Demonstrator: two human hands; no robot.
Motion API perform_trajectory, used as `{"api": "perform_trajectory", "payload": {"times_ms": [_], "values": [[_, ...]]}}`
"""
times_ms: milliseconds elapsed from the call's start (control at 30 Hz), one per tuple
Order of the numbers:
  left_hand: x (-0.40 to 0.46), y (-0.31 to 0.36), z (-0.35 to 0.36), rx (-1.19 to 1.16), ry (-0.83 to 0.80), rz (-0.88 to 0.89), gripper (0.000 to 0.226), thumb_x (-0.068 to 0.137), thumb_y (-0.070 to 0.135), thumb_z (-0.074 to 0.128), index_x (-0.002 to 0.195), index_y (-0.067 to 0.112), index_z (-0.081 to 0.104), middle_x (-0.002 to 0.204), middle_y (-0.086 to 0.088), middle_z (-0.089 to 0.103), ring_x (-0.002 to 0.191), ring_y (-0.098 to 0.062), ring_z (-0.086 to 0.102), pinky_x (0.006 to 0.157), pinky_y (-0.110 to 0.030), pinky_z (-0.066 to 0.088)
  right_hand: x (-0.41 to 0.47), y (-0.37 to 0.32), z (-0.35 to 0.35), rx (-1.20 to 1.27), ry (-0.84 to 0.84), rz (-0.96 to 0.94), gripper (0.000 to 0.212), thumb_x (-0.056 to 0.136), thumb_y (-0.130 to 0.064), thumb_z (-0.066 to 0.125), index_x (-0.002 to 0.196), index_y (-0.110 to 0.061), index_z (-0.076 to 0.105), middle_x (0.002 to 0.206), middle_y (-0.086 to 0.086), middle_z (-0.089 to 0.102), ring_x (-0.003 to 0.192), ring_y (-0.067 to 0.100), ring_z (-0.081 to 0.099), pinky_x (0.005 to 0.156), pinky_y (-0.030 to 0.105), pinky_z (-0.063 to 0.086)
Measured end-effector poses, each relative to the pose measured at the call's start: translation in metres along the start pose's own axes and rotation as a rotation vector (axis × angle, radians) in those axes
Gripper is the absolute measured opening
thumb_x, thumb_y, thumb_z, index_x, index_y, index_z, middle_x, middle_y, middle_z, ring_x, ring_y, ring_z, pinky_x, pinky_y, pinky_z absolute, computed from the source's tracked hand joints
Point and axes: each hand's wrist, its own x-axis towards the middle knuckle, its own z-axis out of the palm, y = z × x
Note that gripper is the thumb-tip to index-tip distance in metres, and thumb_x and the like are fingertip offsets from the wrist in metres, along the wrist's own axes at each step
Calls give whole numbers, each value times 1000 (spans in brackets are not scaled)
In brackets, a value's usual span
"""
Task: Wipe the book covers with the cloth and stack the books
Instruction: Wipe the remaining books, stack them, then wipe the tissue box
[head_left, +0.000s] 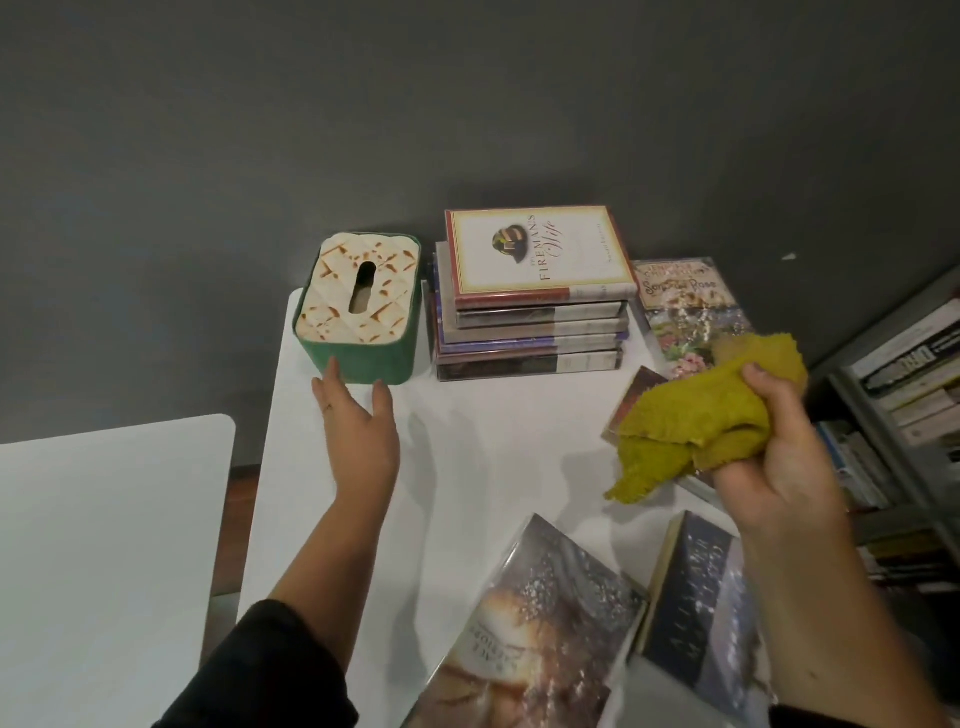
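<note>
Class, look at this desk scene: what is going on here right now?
A person is partway through cleaning books. The right hand grips a yellow cloth above the white table. The left hand reaches out flat, its fingertips at the green tissue box. A stack of books stands behind, and several loose books lie unstacked nearer the person.

Nubbly yellow cloth (696, 415); glossy book covers (540, 618).
</note>
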Motion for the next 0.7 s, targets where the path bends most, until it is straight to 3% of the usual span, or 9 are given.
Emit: {"api": "perform_trajectory", "payload": {"times_ms": [133, 200, 367, 500, 600, 700], "values": [[-34, 3, -5, 54, -67, 18, 56, 100, 28, 44, 150, 24, 18, 157, 0, 25, 141, -25, 30, 111, -40, 30, -11, 1, -11, 73, 37, -10, 23, 89, -28, 56, 110, -23, 64, 117, 5, 67, 109, 26, 62, 93, 49, 48], [-53, 4, -12, 77, -104, 46, 54, 100, 29, 43, 149, 25, 20, 156, 0, 27, 140, -25, 32, 111, -40, 30, -21, 0, -19, 77, 41, -14, 25, 90, -30, 55, 112, -22, 63, 119, 7, 66, 113, 27, 60, 97, 47, 46], [-97, -3, -28, 118, -122, 76, 48, 100, 28, 43, 145, 22, 31, 152, -1, 35, 137, -25, 37, 110, -37, 31, -44, -6, -36, -28, -23, 23, 37, 89, -42, 53, 121, -24, 60, 109, 4, 70, 99, 23, 67, 82, 41, 54], [-139, -14, -34, 127, -116, 95, 42, 100, 23, 44, 141, 18, 38, 145, -4, 44, 130, -24, 44, 104, -32, 34, -64, -6, -55, -190, -55, 44, 35, 90, -36, 56, 122, -22, 58, 105, 3, 70, 86, 17, 69, 62, 29, 56], [-167, -23, -34, 120, -99, 73, 41, 99, 22, 45, 140, 17, 40, 142, -6, 46, 126, -22, 47, 96, -28, 35, -79, 8, -67, -316, -98, 46, 38, 86, -33, 62, 122, -21, 57, 104, 6, 68, 91, 22, 66, 68, 32, 55], [-201, -31, -39, 129, -111, 49, 43, 99, 21, 46, 141, 18, 39, 143, -7, 44, 117, -15, 46, 90, -23, 32, -97, 27, -81, -483, -195, 69, 60, 63, -36, 72, 118, -18, 56, 96, 3, 67, 87, 21, 65, 68, 31, 53]]}}
